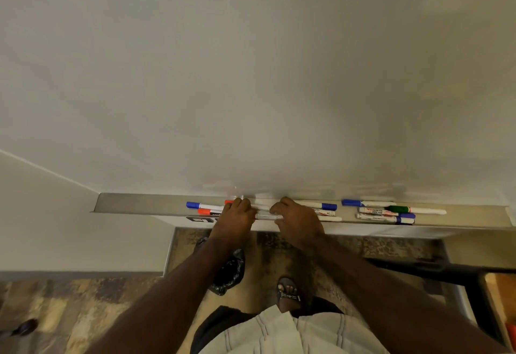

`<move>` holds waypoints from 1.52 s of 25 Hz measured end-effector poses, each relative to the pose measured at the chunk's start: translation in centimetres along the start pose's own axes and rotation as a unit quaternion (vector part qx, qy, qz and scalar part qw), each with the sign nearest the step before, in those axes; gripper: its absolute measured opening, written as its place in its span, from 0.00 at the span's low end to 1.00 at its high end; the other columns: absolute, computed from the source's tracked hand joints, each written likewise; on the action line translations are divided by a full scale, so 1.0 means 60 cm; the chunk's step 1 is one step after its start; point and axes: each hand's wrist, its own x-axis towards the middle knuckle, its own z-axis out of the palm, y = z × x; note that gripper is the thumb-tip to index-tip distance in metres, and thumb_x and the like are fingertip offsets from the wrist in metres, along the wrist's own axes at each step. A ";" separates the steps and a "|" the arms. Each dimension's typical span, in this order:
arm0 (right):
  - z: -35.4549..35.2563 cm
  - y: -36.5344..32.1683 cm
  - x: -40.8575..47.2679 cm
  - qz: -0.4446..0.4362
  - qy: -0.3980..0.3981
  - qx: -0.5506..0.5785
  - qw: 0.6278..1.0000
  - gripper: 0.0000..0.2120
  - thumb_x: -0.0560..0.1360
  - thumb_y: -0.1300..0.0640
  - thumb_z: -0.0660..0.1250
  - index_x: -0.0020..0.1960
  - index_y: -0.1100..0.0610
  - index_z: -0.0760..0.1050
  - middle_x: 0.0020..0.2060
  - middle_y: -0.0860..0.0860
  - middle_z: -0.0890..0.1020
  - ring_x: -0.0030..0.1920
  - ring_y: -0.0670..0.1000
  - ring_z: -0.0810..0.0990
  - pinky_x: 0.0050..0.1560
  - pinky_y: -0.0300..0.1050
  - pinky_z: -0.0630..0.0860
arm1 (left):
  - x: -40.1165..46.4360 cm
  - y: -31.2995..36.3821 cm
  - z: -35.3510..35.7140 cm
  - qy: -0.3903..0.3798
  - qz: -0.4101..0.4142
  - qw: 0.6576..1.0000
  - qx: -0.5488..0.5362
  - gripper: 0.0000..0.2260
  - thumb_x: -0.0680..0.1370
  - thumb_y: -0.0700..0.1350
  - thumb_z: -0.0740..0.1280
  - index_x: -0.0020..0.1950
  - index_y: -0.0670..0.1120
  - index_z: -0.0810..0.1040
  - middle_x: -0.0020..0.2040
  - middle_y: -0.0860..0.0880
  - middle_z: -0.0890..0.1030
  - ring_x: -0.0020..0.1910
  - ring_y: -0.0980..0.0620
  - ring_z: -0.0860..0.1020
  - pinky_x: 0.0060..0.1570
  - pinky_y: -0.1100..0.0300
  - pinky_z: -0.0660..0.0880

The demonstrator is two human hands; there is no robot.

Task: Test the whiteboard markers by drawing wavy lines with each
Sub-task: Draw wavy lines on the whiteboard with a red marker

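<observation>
Head view, looking down, close to whiteboard (251, 74)

Pale cream wall (55, 228) at left, plain and unmarked, meeting a grey skirting strip (81, 273) low down. Mottled floor (83, 311) below, patched in brown, tan and dull blue, darker and speckled further right. Crumpled black plastic bag (229, 272) lying on the floor near the middle. Dark-framed piece of furniture (474, 284) at far right, with an orange-brown wooden surface (502, 292) inside the frame. Dim, even, yellowish light throughout.
</observation>
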 end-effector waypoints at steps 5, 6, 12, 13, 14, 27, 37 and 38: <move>-0.047 -0.006 -0.021 0.034 0.061 0.166 0.984 0.09 0.78 0.52 0.75 0.58 0.49 0.84 0.52 0.44 0.82 0.50 0.45 0.79 0.54 0.37 0.76 | -0.004 -0.001 -0.016 0.050 0.000 0.995 -0.089 0.14 0.82 0.45 0.70 0.67 0.47 0.79 0.63 0.46 0.79 0.62 0.45 0.77 0.63 0.51 0.75; -0.061 -0.009 -0.024 0.055 0.079 0.223 0.970 0.09 0.77 0.53 0.77 0.56 0.48 0.84 0.51 0.43 0.83 0.50 0.44 0.80 0.53 0.35 0.77 | -0.002 -0.002 -0.027 0.062 0.006 0.991 -0.119 0.14 0.82 0.44 0.69 0.67 0.47 0.79 0.63 0.46 0.79 0.61 0.46 0.77 0.62 0.51 0.75; -0.124 -0.068 -0.035 0.148 0.101 0.575 0.799 0.10 0.75 0.54 0.78 0.55 0.55 0.86 0.42 0.55 0.88 0.39 0.53 0.83 0.36 0.48 0.83 | 0.002 -0.011 -0.119 0.137 0.091 0.946 -0.279 0.11 0.88 0.46 0.59 0.68 0.45 0.76 0.62 0.48 0.78 0.58 0.51 0.76 0.60 0.56 0.75; -0.131 -0.081 -0.038 0.140 0.092 0.611 0.774 0.13 0.75 0.52 0.78 0.55 0.59 0.86 0.42 0.57 0.87 0.39 0.54 0.83 0.36 0.49 0.82 | 0.000 -0.009 -0.132 0.146 0.110 0.936 -0.300 0.11 0.88 0.46 0.59 0.67 0.46 0.75 0.61 0.48 0.78 0.58 0.52 0.75 0.60 0.57 0.75; -0.138 -0.093 -0.040 0.130 0.082 0.635 0.757 0.16 0.74 0.49 0.77 0.55 0.61 0.84 0.42 0.59 0.86 0.38 0.55 0.83 0.35 0.49 0.81 | -0.003 -0.004 -0.145 0.153 0.125 0.925 -0.324 0.10 0.88 0.46 0.60 0.66 0.45 0.75 0.59 0.49 0.77 0.57 0.53 0.76 0.58 0.59 0.75; -0.223 -0.187 -0.114 0.063 0.078 0.709 0.698 0.15 0.83 0.53 0.66 0.43 0.61 0.81 0.33 0.61 0.81 0.30 0.57 0.80 0.28 0.45 0.76 | -0.086 0.020 -0.270 0.159 0.143 0.854 -0.474 0.11 0.86 0.43 0.64 0.65 0.45 0.84 0.41 0.63 0.81 0.41 0.60 0.79 0.45 0.71 0.71; -0.293 -0.196 -0.152 -0.019 0.136 0.741 0.657 0.15 0.83 0.51 0.64 0.53 0.62 0.82 0.37 0.59 0.82 0.34 0.55 0.82 0.30 0.46 0.80 | -0.117 -0.008 -0.340 0.244 0.174 0.862 -0.409 0.19 0.86 0.41 0.64 0.78 0.46 0.72 0.52 0.52 0.76 0.50 0.57 0.77 0.53 0.68 0.74; -0.303 -0.202 -0.148 -0.043 0.147 0.733 0.663 0.15 0.82 0.52 0.64 0.55 0.63 0.82 0.40 0.61 0.83 0.36 0.56 0.84 0.32 0.47 0.81 | -0.110 -0.015 -0.360 0.288 0.198 0.864 -0.363 0.20 0.86 0.38 0.64 0.79 0.43 0.71 0.53 0.50 0.76 0.52 0.58 0.76 0.57 0.70 0.72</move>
